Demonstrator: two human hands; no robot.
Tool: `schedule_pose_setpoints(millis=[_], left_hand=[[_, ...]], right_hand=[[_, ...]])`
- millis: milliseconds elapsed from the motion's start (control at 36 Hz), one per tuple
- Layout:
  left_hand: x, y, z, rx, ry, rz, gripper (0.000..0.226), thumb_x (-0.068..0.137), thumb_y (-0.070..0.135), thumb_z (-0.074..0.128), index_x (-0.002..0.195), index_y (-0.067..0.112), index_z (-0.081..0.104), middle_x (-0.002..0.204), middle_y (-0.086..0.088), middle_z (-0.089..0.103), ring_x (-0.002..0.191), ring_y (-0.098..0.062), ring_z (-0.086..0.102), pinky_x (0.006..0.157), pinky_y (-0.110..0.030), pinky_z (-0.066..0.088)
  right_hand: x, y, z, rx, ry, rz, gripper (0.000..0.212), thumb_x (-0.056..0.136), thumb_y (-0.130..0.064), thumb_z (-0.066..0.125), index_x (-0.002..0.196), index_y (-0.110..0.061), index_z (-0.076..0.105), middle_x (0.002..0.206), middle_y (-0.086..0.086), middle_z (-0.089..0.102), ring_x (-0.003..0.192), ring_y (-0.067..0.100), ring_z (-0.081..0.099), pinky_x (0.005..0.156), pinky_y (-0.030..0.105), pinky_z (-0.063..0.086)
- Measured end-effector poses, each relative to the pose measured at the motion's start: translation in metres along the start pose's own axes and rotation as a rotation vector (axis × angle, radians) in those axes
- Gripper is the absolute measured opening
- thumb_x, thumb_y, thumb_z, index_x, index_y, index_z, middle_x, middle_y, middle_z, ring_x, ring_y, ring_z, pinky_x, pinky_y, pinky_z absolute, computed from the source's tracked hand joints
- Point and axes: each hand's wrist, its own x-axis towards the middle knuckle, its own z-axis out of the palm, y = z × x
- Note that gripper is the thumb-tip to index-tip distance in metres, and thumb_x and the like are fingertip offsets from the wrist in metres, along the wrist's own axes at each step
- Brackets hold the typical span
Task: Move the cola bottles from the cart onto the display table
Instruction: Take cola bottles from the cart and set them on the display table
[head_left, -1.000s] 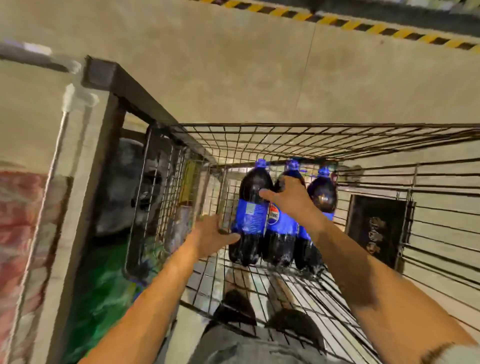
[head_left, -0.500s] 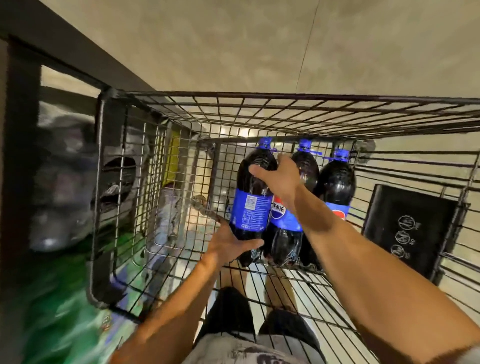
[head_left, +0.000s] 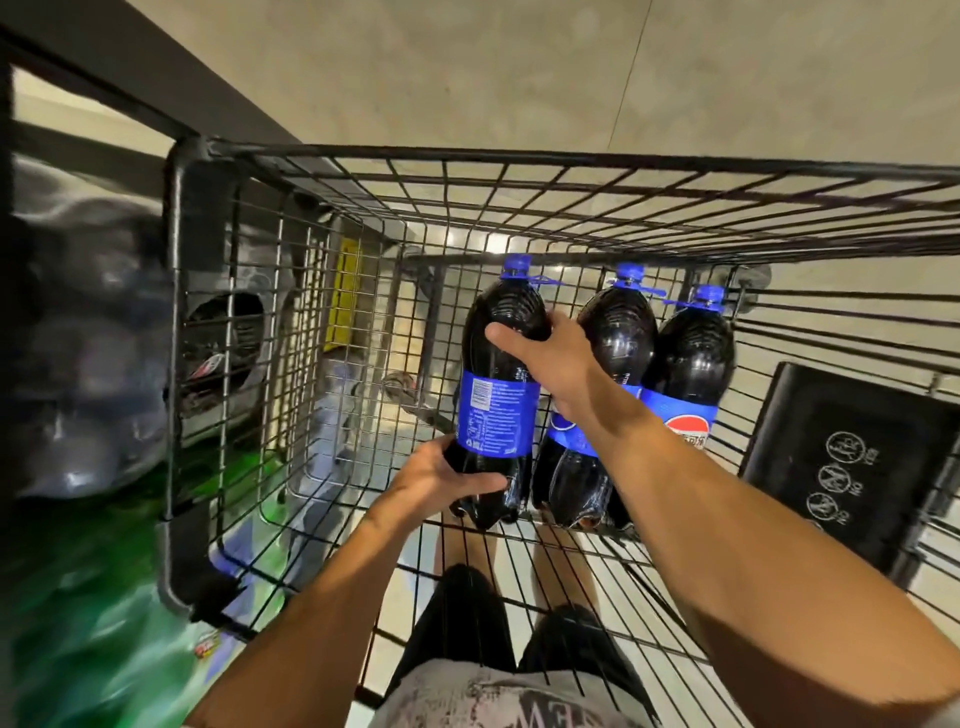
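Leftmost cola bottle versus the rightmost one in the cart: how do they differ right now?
The leftmost bottle is gripped by both hands, the left hand near its base and the right hand at its shoulder; the rightmost bottle is in no hand. The leftmost bottle's label shows small print; the rightmost bottle's shows the round logo. Both hold dark cola, with blue caps and labels.

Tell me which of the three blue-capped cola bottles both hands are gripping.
The leftmost dark plastic cola bottle: left hand low, right hand at its shoulder.
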Motion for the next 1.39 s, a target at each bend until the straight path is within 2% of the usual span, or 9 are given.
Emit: schedule_pose_setpoints(millis=[139,278,389,583,639,778,944,1111,1389], left_hand=[[0.002,-0.006,-0.004,0.015,-0.005,-0.011,0.068,0.064,0.025,0.094,0.123,0.027,0.06,0.104,0.015,0.074,0.099,-0.003,0.069,0.103,-0.039,0.051],[-0.011,-0.002,-0.006,0.052,0.011,0.039,0.049,0.073,0.008,0.087,0.107,0.029,0.058,0.092,0.022,0.065,0.078,0.015,0.061,0.072,-0.004,0.05],[-0.038,0.008,-0.009,0.158,0.027,0.081,0.057,0.073,0.025,0.089,0.121,0.026,0.058,0.1,0.019,0.062,0.099,-0.002,0.059,0.094,-0.02,0.041],[-0.099,0.008,-0.006,0.061,0.089,0.159,0.069,0.063,0.026,0.096,0.124,0.026,0.064,0.113,0.011,0.074,0.108,-0.008,0.068,0.094,-0.028,0.05],[-0.115,0.01,-0.002,0.052,0.133,0.172,0.067,0.063,0.02,0.096,0.122,0.021,0.065,0.106,0.009,0.077,0.101,-0.004,0.071,0.096,-0.031,0.055],[-0.173,0.026,0.024,-0.051,0.215,0.315,0.05,0.073,-0.008,0.084,0.102,0.023,0.059,0.063,0.035,0.066,0.066,0.022,0.062,0.061,0.0,0.046],[-0.204,0.009,0.042,-0.017,0.408,0.431,0.066,0.047,0.037,0.098,0.107,0.028,0.07,0.097,0.013,0.078,0.093,-0.004,0.074,0.095,-0.04,0.057],[-0.262,0.006,0.076,-0.068,0.619,0.557,0.06,0.047,0.045,0.097,0.101,0.04,0.07,0.096,0.02,0.077,0.09,0.003,0.071,0.087,-0.03,0.056],[-0.341,-0.019,0.104,-0.252,0.851,0.73,0.064,0.05,0.045,0.098,0.108,0.035,0.074,0.102,0.015,0.078,0.098,-0.008,0.073,0.094,-0.043,0.057]], right_hand=[[-0.006,0.003,0.001,0.056,0.002,-0.001,0.045,0.083,-0.03,0.088,0.119,-0.015,0.066,0.105,0.003,0.078,0.091,0.019,0.077,0.073,0.028,0.061],[-0.024,0.006,-0.002,0.123,0.015,-0.029,0.033,0.084,-0.022,0.088,0.112,-0.013,0.072,0.103,0.006,0.081,0.094,0.022,0.079,0.082,0.036,0.063],[-0.049,-0.004,-0.003,0.153,0.051,-0.039,0.047,0.08,-0.026,0.091,0.12,-0.01,0.07,0.106,0.004,0.08,0.096,0.021,0.078,0.083,0.036,0.063],[-0.111,-0.034,-0.007,0.156,0.007,-0.133,0.055,0.073,-0.032,0.094,0.12,-0.013,0.072,0.109,0.005,0.08,0.103,0.025,0.077,0.097,0.047,0.061],[-0.13,-0.043,-0.01,0.145,-0.007,-0.176,0.044,0.076,-0.027,0.093,0.113,-0.014,0.074,0.104,0.003,0.081,0.1,0.022,0.078,0.093,0.042,0.062],[-0.184,-0.064,-0.015,0.106,-0.037,-0.302,0.035,0.083,-0.011,0.087,0.113,-0.016,0.071,0.094,-0.008,0.08,0.077,0.001,0.075,0.064,0.013,0.055],[-0.244,-0.085,-0.025,0.076,-0.144,-0.442,0.032,0.082,-0.002,0.085,0.103,-0.018,0.068,0.088,-0.009,0.076,0.07,-0.004,0.072,0.063,0.01,0.054],[-0.303,-0.102,-0.033,0.003,-0.274,-0.611,0.028,0.081,-0.007,0.088,0.099,-0.019,0.071,0.082,-0.014,0.078,0.071,-0.003,0.073,0.064,0.014,0.054],[-0.41,-0.124,-0.012,-0.124,-0.494,-0.836,0.027,0.083,-0.007,0.086,0.095,-0.024,0.07,0.087,-0.012,0.077,0.075,0.001,0.072,0.061,0.008,0.051]])
